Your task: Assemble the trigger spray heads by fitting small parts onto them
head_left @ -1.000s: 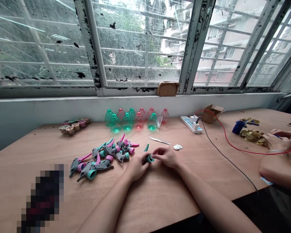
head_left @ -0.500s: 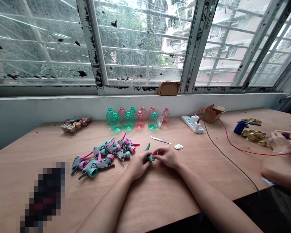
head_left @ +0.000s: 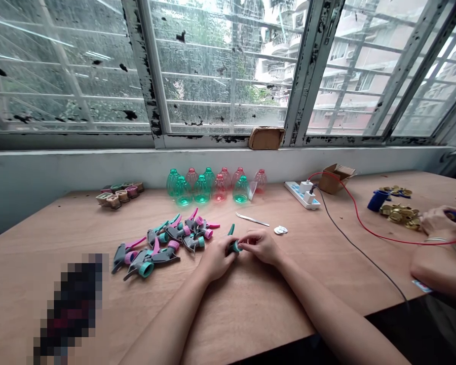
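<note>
My left hand (head_left: 217, 257) is closed around a trigger sprayer head (head_left: 231, 229), its teal lever pointing up and its teal collar facing my right hand. The fingertips of my right hand (head_left: 259, 245) are pinched together at the collar's rim; anything between them is hidden. Left of my hands lies a loose pile of grey sprayer heads (head_left: 152, 258) with pink or teal levers and collars. Beyond my right hand are a few small white discs (head_left: 280, 230) and a slim metal tool, seemingly tweezers (head_left: 252, 219).
Green bottles (head_left: 202, 190) and pink bottles (head_left: 260, 181) stand along the wall. A power strip (head_left: 302, 195) with cables lies right of them. At the far right, another person's hands (head_left: 443, 223) work beside gold-coloured parts (head_left: 401, 215). Small stacked containers (head_left: 119, 195) sit back left.
My hands keep nearly the same pose at the sprayer's collar. The other person's hands at the right have shifted slightly, showing more of a dark blue object.
</note>
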A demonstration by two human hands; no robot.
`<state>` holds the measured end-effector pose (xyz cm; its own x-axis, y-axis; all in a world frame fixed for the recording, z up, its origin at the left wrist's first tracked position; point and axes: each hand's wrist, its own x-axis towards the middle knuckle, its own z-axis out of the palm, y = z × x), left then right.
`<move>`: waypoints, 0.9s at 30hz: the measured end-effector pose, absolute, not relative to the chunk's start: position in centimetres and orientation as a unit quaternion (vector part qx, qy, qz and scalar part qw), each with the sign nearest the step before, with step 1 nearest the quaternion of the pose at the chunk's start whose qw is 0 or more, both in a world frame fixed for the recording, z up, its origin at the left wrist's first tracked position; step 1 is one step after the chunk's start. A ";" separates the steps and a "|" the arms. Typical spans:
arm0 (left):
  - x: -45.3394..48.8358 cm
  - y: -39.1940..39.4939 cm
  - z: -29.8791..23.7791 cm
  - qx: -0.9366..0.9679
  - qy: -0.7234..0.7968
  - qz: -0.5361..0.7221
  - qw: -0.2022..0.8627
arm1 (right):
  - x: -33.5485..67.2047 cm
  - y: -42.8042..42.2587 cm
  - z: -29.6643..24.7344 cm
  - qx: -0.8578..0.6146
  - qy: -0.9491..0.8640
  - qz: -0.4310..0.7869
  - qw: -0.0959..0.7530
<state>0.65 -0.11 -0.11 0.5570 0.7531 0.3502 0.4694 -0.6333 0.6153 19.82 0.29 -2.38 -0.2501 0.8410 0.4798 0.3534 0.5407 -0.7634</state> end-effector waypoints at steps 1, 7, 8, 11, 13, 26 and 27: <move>0.7 -0.1 -0.1 0.850 0.361 0.304 0.233 | 19.9 0.3 -2.4 -0.402 -0.748 0.260 0.461; 0.6 -0.1 -0.2 0.854 0.356 0.305 0.227 | 20.0 0.2 -2.3 -0.405 -0.764 0.234 0.444; 0.6 -0.1 -0.1 0.855 0.356 0.303 0.227 | 20.0 0.2 -2.2 -0.402 -0.769 0.225 0.443; 0.6 -0.1 -0.1 0.854 0.360 0.298 0.230 | 20.0 0.1 -2.0 -0.396 -0.781 0.195 0.441; 0.6 -0.1 -0.1 0.853 0.362 0.298 0.231 | 20.0 0.0 -1.8 -0.395 -0.790 0.179 0.433; 0.7 -0.2 0.1 0.852 0.350 0.310 0.237 | 19.6 -0.4 -1.5 -0.408 -0.800 0.143 0.417; 0.7 -0.2 0.1 0.851 0.350 0.311 0.239 | 19.5 -0.4 -1.4 -0.409 -0.801 0.142 0.414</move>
